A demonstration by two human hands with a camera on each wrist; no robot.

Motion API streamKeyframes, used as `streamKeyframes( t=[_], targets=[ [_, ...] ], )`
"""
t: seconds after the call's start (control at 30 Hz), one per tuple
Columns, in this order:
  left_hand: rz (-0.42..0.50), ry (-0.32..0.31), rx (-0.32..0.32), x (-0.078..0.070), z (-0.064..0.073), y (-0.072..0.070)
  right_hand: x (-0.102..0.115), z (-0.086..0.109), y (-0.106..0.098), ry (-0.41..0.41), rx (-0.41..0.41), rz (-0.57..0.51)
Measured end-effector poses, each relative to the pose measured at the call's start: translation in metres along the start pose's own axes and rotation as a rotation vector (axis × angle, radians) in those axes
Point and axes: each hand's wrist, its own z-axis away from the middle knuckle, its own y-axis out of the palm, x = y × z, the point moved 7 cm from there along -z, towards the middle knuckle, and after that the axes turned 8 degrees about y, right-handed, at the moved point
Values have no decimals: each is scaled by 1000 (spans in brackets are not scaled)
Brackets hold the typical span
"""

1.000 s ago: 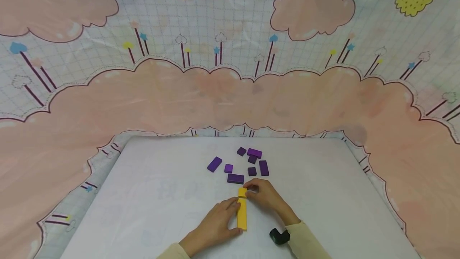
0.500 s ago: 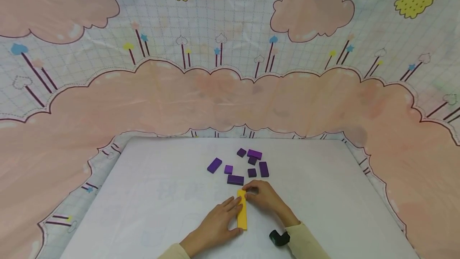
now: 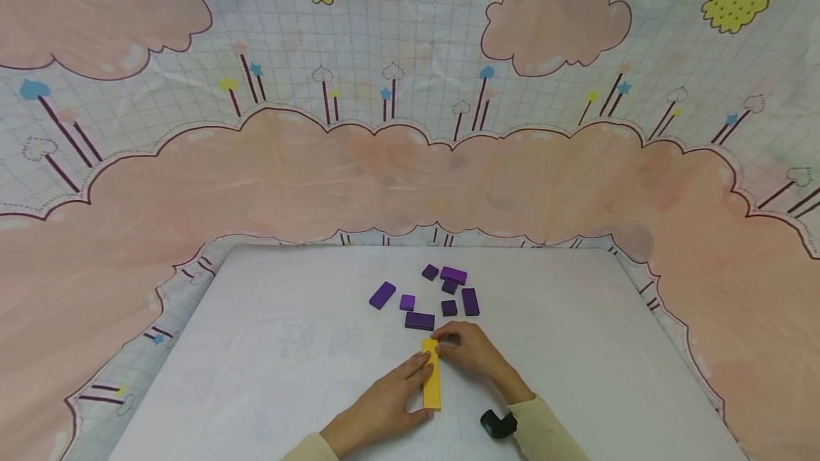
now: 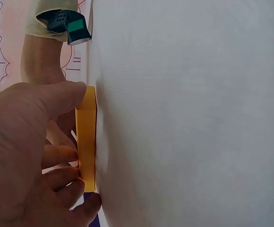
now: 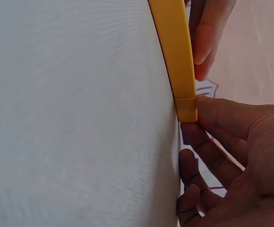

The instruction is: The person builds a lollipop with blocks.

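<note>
A long yellow block (image 3: 432, 388) lies on the white tabletop, pointing away from me in the head view. At its far end a short yellow block (image 5: 186, 111) sits flush against it, with a thin seam in the right wrist view. My left hand (image 3: 387, 393) holds the long block, thumb at the near end and fingertips over its left side and top. My right hand (image 3: 474, 351) pinches the short block between thumb and index finger, from the right and far end. Fingers partly cover both blocks in the head view.
Beyond the hands lie several purple blocks, long ones such as the purple block (image 3: 419, 321) and small cubes such as the purple cube (image 3: 407, 302). A black wrist device (image 3: 498, 424) sits at the right sleeve. A patterned cloth (image 3: 410, 176) hangs behind the white table (image 3: 256, 347).
The dark gap between the short and long yellow blocks has closed as the short block came toward me against the long one. The left fingers shifted slightly; the purple blocks stayed put.
</note>
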Motion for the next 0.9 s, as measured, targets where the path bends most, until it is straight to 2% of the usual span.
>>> streamKeyframes(
  t=[0.3,0.53,0.9],
  targets=[
    [4,52,-1,1,-1,0,-2,1,0,22,5,-19],
    [-34,91,-17,-1,-1,-2,1,2,-1,4,6,-9],
    [-12,62,-6,1,-1,1,7,3,-10,9,-6,-2]
  ],
)
